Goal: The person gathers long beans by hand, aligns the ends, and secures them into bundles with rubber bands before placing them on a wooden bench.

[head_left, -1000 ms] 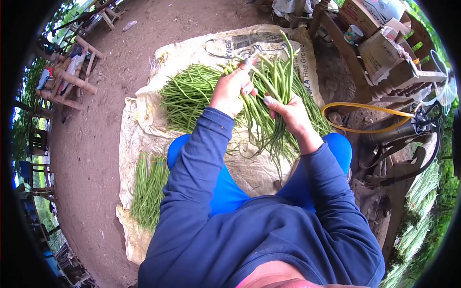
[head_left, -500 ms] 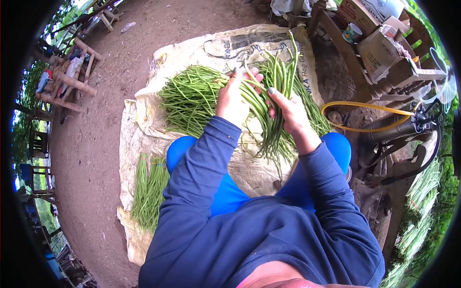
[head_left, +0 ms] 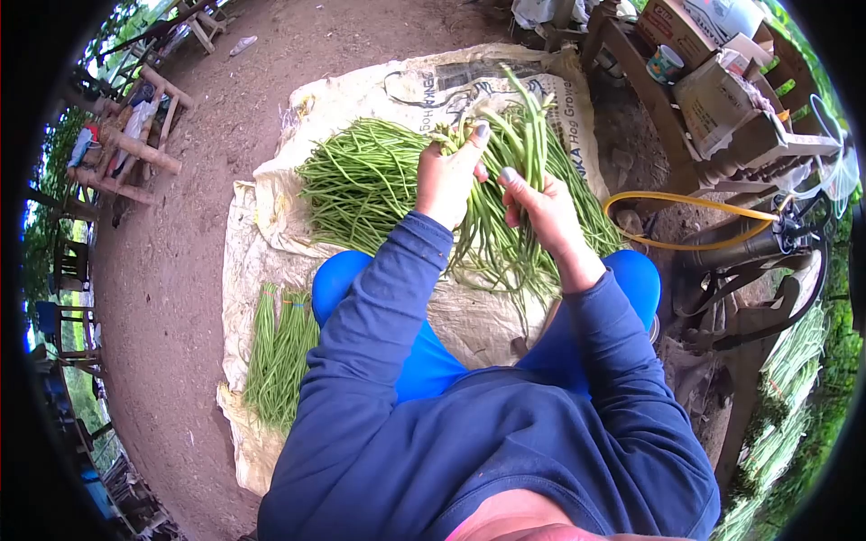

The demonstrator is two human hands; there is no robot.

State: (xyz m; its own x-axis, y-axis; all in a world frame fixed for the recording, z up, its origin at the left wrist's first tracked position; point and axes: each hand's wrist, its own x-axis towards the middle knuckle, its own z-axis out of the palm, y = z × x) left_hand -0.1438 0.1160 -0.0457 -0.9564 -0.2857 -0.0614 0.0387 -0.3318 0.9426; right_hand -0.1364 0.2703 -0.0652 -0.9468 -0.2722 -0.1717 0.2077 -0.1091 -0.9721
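Long green string beans are gripped in both hands above a sack sheet (head_left: 469, 329). My left hand (head_left: 446, 180) is closed around the top of a bunch of string beans (head_left: 475, 236), whose lower ends hang down toward my knees. Beside it, my right hand (head_left: 541, 207) is closed on other string beans (head_left: 530, 144) that stick up past the thumb. A wide pile of string beans (head_left: 356, 185) lies to the left of my left hand, and more beans (head_left: 582, 194) lie to the right. Fingers on the far side of both hands are partly hidden.
Tied bean bundles (head_left: 281, 361) lie by my left knee. On the right are a wooden bench (head_left: 645, 108) with cardboard boxes (head_left: 717, 95), a yellow hose (head_left: 686, 200) and a metal tank (head_left: 731, 248). A wooden rack (head_left: 135, 149) stands far left on the dirt floor.
My left hand has turned more upright and gathered the bean tops together in its grip. The hands are slightly farther apart, and my right hand still holds its beans.
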